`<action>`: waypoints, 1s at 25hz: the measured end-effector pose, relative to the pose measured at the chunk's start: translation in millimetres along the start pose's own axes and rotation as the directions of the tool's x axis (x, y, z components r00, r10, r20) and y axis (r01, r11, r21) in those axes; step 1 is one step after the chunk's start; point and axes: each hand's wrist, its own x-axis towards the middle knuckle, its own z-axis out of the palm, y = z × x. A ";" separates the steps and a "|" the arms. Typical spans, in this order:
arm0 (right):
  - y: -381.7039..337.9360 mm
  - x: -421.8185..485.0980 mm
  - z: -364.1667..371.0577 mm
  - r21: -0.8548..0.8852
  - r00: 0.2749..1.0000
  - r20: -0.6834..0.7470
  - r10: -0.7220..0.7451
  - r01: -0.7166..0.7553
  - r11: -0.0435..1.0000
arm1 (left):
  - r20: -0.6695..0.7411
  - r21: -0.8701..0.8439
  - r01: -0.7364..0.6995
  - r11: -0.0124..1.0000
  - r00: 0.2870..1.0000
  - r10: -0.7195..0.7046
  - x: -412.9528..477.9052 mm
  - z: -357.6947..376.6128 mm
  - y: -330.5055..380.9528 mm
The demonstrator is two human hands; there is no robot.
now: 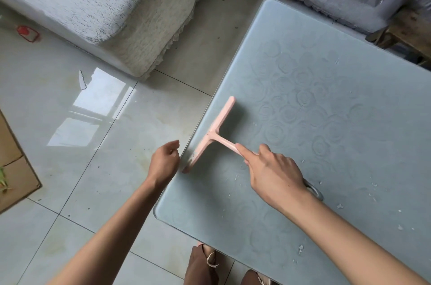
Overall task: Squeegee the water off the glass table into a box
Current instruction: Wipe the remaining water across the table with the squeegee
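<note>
pink squeegee [215,132] lies on the frosted glass counter [349,89], close to its left edge, with the blade running along that edge and the handle pointing right. the right hand [272,173] grips the handle, its fingers [267,150] curled round it and the index finger stretched out along the top. the left hand [164,163] hangs off the counter, just left of the blade's near end, fingers loosely curled and holding nothing; whether it touches the glass edge i cannot tell. small drops of water [340,206] dot the near and right parts of the counter. a cardboard box [14,175] sits on the tiled floor [93,168] at the left edge of view, well apart from the counter. a covered sofa [93,5] stands at the far left.
</note>
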 end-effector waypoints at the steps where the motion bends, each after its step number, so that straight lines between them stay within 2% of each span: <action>1: 6.8 -10.2 -1.0 -0.006 0.999 0.031 0.043 -0.043 0.999 | 0.034 0.003 -0.002 1.000 0.999 0.002 -2.3 2.0 -1.7; 5: 24.2 -46.3 -15.2 -0.080 0.988 0.048 0.146 -0.142 0.987 | 0.106 -0.001 -0.011 1.000 0.994 0.012 -5.7 4.9 -7.2; 9: -15.8 -6.2 -20.1 -0.020 0.999 0.042 -0.006 0.007 1.000 | 0.091 -0.123 0.065 0.990 0.994 -0.054 -8.6 0.2 -0.9; 11: -26.2 9.8 -15.3 -0.031 0.998 0.052 -0.040 0.042 0.999 | 0.087 -0.097 0.096 0.991 0.992 -0.087 -10.4 -0.9 2.4; 14: 13.4 -12.4 -12.2 -0.063 0.993 0.100 0.057 -0.051 0.997 | 0.154 0.064 0.014 0.998 0.988 -0.023 -11.8 3.0 0.1; 16: 49.8 -51.2 -16.4 -0.116 0.974 0.146 0.173 -0.156 0.981 | 0.136 0.202 -0.049 0.978 0.990 0.021 -15.0 8.5 0.0; 18: 63.8 -74.1 -24.7 -0.221 0.960 0.128 0.248 -0.216 0.951 | 0.122 0.312 -0.089 0.946 0.991 0.053 -18.3 13.5 2.0; 20: 53.0 -64.3 -25.2 -0.196 0.970 0.083 0.230 -0.210 0.958 | 0.132 0.371 -0.097 0.923 0.990 0.050 -19.7 19.8 4.3; 23: 4.9 -29.4 -15.0 -0.091 0.994 0.083 0.068 -0.061 0.994 | 0.133 0.428 -0.085 0.900 0.991 0.031 -20.5 23.4 4.8; 25: -2.3 -22.5 -5.9 -0.061 0.995 0.095 0.026 -0.020 0.998 | 0.146 0.480 -0.107 0.871 0.988 0.041 -20.1 24.4 2.2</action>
